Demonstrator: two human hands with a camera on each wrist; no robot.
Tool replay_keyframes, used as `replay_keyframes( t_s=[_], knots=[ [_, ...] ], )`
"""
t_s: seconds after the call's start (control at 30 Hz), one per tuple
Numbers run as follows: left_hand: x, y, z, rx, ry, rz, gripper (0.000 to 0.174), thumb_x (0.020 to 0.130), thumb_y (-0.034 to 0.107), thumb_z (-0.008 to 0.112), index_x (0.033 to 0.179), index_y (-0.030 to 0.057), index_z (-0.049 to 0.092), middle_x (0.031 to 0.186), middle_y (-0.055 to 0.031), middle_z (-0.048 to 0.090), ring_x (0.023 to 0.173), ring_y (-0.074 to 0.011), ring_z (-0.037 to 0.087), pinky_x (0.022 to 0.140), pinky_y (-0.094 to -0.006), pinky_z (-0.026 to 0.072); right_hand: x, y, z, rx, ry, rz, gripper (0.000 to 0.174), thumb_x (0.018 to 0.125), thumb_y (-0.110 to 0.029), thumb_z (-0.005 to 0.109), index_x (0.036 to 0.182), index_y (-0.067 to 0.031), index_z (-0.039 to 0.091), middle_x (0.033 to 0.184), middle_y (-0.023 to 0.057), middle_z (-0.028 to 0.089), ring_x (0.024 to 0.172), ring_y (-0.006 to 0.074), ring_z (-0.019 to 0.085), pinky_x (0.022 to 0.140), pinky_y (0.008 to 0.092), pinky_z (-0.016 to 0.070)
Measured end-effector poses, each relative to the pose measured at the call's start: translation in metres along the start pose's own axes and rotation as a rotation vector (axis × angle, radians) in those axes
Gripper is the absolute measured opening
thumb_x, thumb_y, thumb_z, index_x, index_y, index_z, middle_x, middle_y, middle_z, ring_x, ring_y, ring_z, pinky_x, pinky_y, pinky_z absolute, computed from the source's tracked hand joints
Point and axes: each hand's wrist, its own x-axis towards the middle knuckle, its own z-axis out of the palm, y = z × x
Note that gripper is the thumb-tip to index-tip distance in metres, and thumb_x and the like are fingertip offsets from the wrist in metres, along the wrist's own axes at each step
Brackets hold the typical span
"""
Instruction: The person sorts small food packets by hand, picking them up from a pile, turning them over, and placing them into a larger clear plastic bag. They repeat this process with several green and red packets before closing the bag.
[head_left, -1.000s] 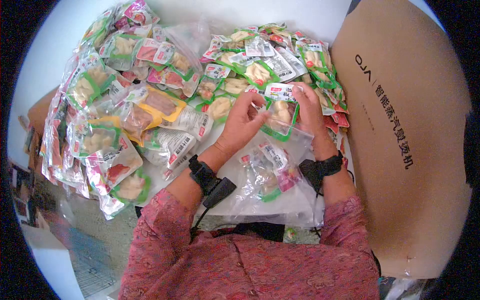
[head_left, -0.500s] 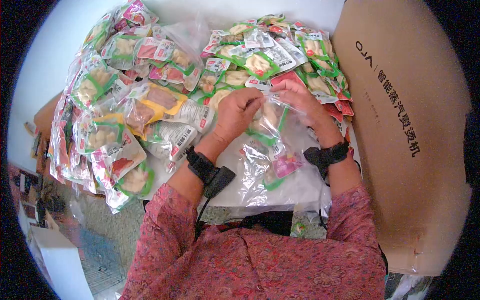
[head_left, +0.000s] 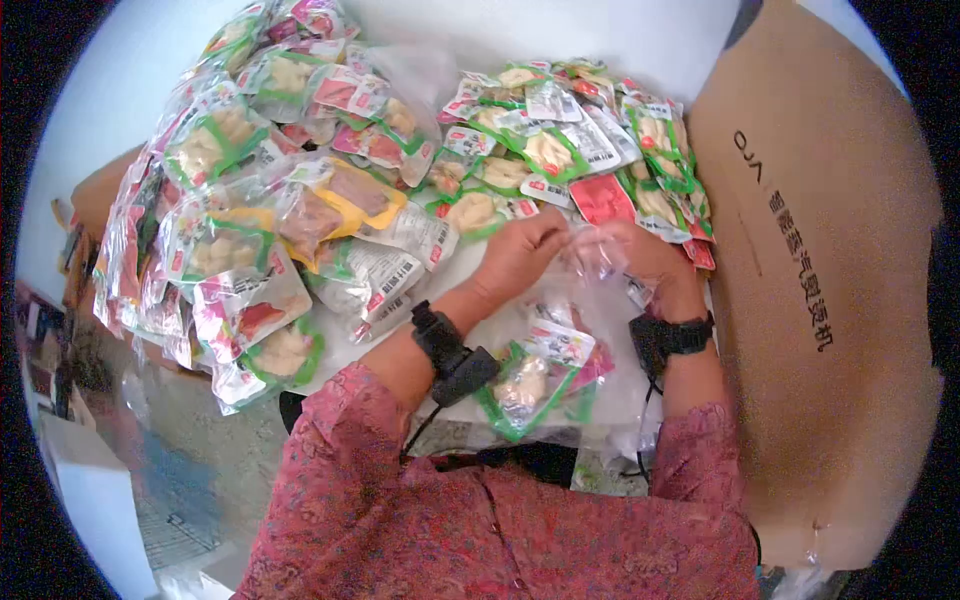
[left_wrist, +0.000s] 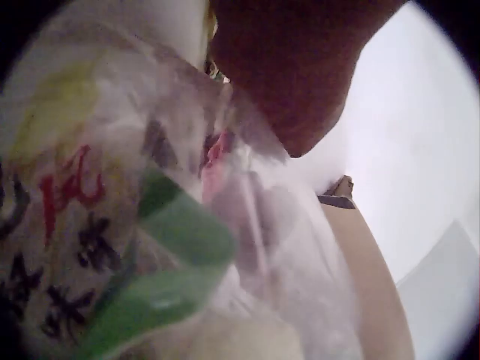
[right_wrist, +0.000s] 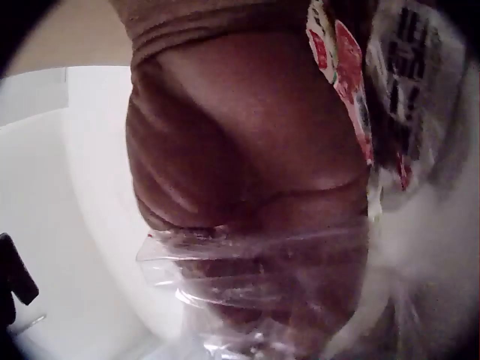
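Observation:
A clear plastic bag [head_left: 620, 300] hangs from both hands over the white table, with a green-edged food packet [head_left: 525, 390] and a pink and white one low inside it. The left hand [head_left: 523, 256] pinches the bag's top edge with curled fingers. Close beside it on the right, the right hand [head_left: 635, 255] holds the same edge, its fingers behind the film. In the right wrist view, film [right_wrist: 262, 262] crosses the right hand [right_wrist: 247, 135]. The left wrist view shows the left hand [left_wrist: 292, 67] above the bag and a green-edged packet [left_wrist: 187, 225].
A large plastic bag full of packets [head_left: 235, 190] stands at the left. A heap of loose packets [head_left: 550, 150] lies at the back, with a red packet [head_left: 603, 200] at its front. The tall cardboard box [head_left: 810, 300] borders the right side; a white table [head_left: 350, 370] lies beneath.
The green-edged packet held at the bag's mouth a second ago now lies low in the bag. Both hands have let go of it and hold the bag's top edge. The whole view has shifted slightly.

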Motion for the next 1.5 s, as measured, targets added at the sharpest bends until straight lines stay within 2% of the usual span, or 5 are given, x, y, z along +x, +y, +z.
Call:
replay_keyframes(
  t_s=[0.2,0.63,1.33,1.4,1.5],
  knots=[
    [0.0,0.005,-0.003,0.15,-0.17,-0.094,0.012,0.081,0.02,0.051,0.079,0.0074,0.052,0.064,-0.0102,0.054,0.056,-0.0243,0.054,0.053,-0.035,0.0421,0.028,-0.04,-0.019,-0.138,0.409,-0.014,0.021,0.08,-0.017,0.051,0.089,-0.0002,0.059,0.072,0.0039,0.059,0.066,0.011,0.054,0.061,0.0248,0.0448],
    [-0.007,-0.018,0.006,0.38,-0.366,0.049,0.031,0.076,0.013,0.051,0.107,0.0104,0.053,0.108,-0.0131,0.053,0.102,-0.0326,0.048,0.089,-0.0419,0.035,0.134,-0.061,0.037,-1.144,-0.034,-0.116,0.068,0.063,-0.024,0.063,0.122,-0.0029,0.036,0.1,0.0191,0.051,0.092,0.0336,0.051,0.08,0.039,0.0411],
    [-0.003,-0.023,0.008,0.15,-0.278,0.105,0.038,0.084,0.034,0.043,0.103,0.0032,0.054,0.096,-0.0153,0.057,0.081,-0.0287,0.056,0.072,-0.0375,0.0431,0.062,-0.079,-0.003,-1.463,0.203,-0.486,0.009,0.07,-0.008,0.049,0.079,-0.0047,0.05,0.073,0.0103,0.051,0.069,0.0279,0.053,0.062,0.0375,0.0432],
    [0.0,-0.03,0.009,0.058,-0.174,0.299,0.043,0.085,0.038,0.041,0.103,0.0016,0.054,0.093,-0.0133,0.058,0.072,-0.0246,0.057,0.065,-0.0335,0.0446,0.045,-0.078,-0.015,-1.196,0.633,-0.615,0.015,0.072,-0.008,0.052,0.087,-0.0048,0.053,0.078,0.0112,0.057,0.071,0.0252,0.057,0.062,0.0353,0.0461],
    [0.006,-0.002,-0.016,-0.862,-0.287,-0.464,0.05,0.086,0.044,0.036,0.103,0.0015,0.054,0.088,-0.0074,0.058,0.057,-0.0133,0.049,0.051,-0.023,0.0376,0.024,-0.068,-0.019,-0.567,0.766,-0.275,0.015,0.077,-0.008,0.051,0.091,-0.0044,0.052,0.084,0.0118,0.058,0.077,0.0212,0.058,0.066,0.0323,0.0459]
  ],
)
